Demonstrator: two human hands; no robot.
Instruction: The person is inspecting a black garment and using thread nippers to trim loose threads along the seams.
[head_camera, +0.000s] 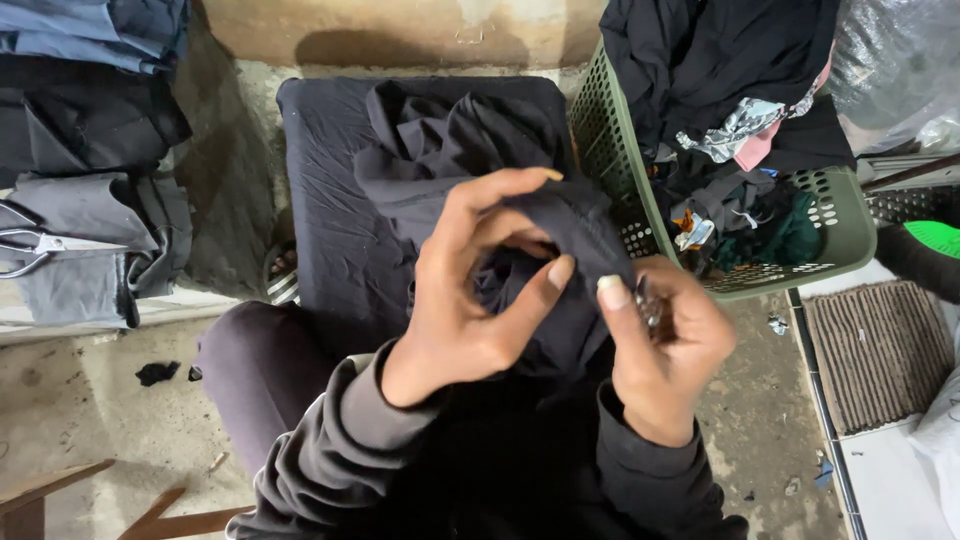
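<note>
Dark garment (560, 225) held up at chest height between both hands, trailing back onto dark cushion (330, 230) on floor ahead

- Left hand (470, 290): grip part open, thumb and forefinger curled round a fold of cloth, remaining fingers spread and free
- Right hand (665, 345): grip closed, pinching garment edge together with a small shiny object, too blurred to identify
- Green basket (610, 150): just right of cushion, tilted, heaped with dark and mixed fabric
- Scissors (30, 250): on grey folded cloth at far left, well apart from both hands
- Striped mat (880, 350): on floor at right

Risks, as judged from present state:
- Slip of fold from left hand, caused by loose, part-open hold
- Nick to left thumb if the shiny object is sharp, caused by thumb tip sitting just beside right fingers
- Snagging or missed detail, caused by dark cloth against dark lap and dim light
</note>
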